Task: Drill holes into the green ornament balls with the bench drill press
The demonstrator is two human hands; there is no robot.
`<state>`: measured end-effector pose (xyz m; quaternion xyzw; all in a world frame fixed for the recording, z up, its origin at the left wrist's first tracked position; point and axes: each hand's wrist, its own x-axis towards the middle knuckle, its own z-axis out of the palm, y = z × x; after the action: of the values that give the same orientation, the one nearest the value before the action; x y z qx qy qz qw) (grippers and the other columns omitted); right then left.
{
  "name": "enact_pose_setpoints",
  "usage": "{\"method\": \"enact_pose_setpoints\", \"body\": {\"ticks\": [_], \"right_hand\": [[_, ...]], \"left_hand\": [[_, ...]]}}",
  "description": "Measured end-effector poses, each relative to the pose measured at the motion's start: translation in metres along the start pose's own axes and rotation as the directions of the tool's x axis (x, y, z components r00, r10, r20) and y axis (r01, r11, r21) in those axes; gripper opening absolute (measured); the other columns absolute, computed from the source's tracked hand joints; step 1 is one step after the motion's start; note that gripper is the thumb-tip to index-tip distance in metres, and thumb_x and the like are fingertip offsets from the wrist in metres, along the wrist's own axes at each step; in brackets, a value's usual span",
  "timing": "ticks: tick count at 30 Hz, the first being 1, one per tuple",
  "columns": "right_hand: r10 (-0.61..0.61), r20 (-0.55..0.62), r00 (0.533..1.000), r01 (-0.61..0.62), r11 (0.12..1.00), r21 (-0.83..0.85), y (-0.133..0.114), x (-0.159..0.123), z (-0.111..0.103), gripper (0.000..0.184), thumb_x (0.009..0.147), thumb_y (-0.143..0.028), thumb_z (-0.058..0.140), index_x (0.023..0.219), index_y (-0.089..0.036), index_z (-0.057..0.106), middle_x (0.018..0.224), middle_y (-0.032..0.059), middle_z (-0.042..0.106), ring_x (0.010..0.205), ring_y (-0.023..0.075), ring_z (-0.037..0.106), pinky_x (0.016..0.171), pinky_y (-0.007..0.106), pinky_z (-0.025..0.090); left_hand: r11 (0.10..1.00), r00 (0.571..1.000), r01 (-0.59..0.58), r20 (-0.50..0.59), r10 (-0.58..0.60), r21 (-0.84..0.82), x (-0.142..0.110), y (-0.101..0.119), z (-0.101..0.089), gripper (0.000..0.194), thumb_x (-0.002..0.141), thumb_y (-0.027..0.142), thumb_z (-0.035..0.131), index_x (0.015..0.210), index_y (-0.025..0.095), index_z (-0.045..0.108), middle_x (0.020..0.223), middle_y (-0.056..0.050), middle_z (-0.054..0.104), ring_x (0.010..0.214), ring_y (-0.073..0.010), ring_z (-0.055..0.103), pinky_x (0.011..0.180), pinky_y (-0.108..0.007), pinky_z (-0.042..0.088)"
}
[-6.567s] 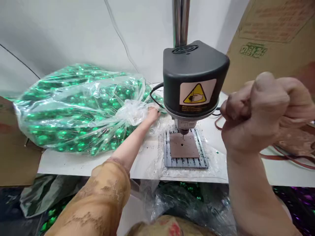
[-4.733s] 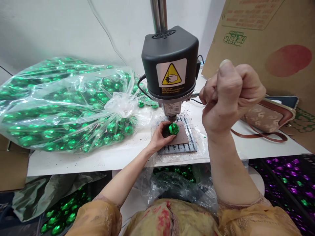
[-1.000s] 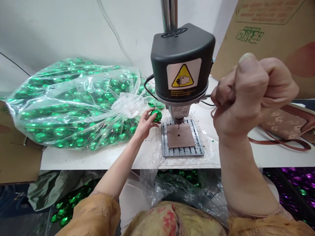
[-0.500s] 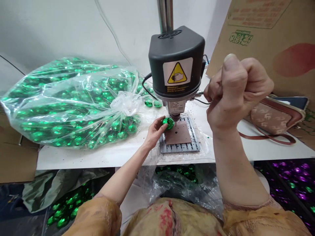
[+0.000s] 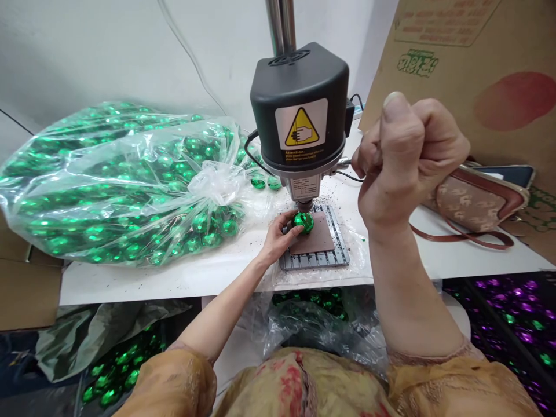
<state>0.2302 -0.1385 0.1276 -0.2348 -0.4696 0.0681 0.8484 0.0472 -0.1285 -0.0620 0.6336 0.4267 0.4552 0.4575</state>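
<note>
Fingers and thumb of my left hand [image 5: 282, 236] grip a shiny green faceted ball [image 5: 303, 222] right under the chuck of a black drill press [image 5: 299, 110]. Beneath the ball lies a brown square board [image 5: 319, 240] on a slotted metal base [image 5: 341, 249]. My right hand [image 5: 408, 156] is closed in a fist around the lever [image 5: 344, 164] on the press's right side; most of that lever is hidden by the fingers. The drill bit itself is hidden behind the ball, so whether it touches the ball I cannot tell.
A big tied clear bag [image 5: 113, 185] of green balls lies left on the white table [image 5: 174, 284]. Two loose green balls [image 5: 266, 183] sit behind the base. A purse [image 5: 478, 197] with a brown strap rests right, before a cardboard box [image 5: 456, 87]. Purple balls [image 5: 516, 307] show below.
My left hand has brought the green ball rightward, from beside the chuck to directly under it over the board. My right hand stays on the lever. The view has shifted slightly.
</note>
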Motion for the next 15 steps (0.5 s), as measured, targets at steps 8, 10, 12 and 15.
{"method": "enact_pose_setpoints", "body": {"ticks": [8,10,12,15], "right_hand": [[0.001,-0.001,1.000,-0.001,1.000,-0.012,0.000,-0.001,0.000,0.058,0.091,-0.051,0.065,0.061,-0.021,0.025,0.050,-0.0064,0.027,0.044,0.0040,0.027,0.049,0.028,0.023],[0.005,0.003,1.000,-0.004,1.000,-0.024,0.000,-0.001,0.000,0.058,0.092,-0.051,0.064,0.062,-0.021,0.025,0.050,-0.0065,0.027,0.044,0.0039,0.027,0.049,0.027,0.024],[-0.012,-0.009,1.000,0.012,1.000,0.013,0.001,-0.001,0.000,0.057,0.091,-0.048,0.066,0.061,-0.021,0.025,0.050,-0.0065,0.027,0.042,0.0048,0.027,0.049,0.029,0.022],[-0.022,-0.025,0.999,0.023,0.999,0.035,0.002,-0.004,-0.001,0.058,0.090,-0.044,0.067,0.059,-0.021,0.024,0.049,-0.0059,0.027,0.041,0.0062,0.028,0.048,0.031,0.020]], "left_hand": [[0.986,0.987,-0.147,0.073,0.141,0.080,-0.010,0.006,0.008,0.059,0.079,0.052,0.088,0.126,0.023,0.068,0.132,-0.012,0.070,0.127,-0.0303,0.064,0.114,-0.047,0.047],[0.992,0.988,-0.125,0.094,0.122,0.030,-0.010,0.006,0.010,0.060,0.080,0.052,0.087,0.127,0.022,0.065,0.130,-0.012,0.070,0.124,-0.0290,0.066,0.111,-0.045,0.049],[0.994,0.989,-0.107,0.101,0.106,0.010,-0.010,0.006,0.012,0.061,0.080,0.052,0.087,0.127,0.021,0.063,0.127,-0.012,0.072,0.121,-0.0285,0.067,0.109,-0.045,0.051],[0.995,0.991,-0.100,0.094,0.099,0.008,-0.010,0.006,0.012,0.061,0.080,0.052,0.087,0.127,0.021,0.063,0.126,-0.012,0.072,0.120,-0.0285,0.068,0.108,-0.044,0.051]]}}
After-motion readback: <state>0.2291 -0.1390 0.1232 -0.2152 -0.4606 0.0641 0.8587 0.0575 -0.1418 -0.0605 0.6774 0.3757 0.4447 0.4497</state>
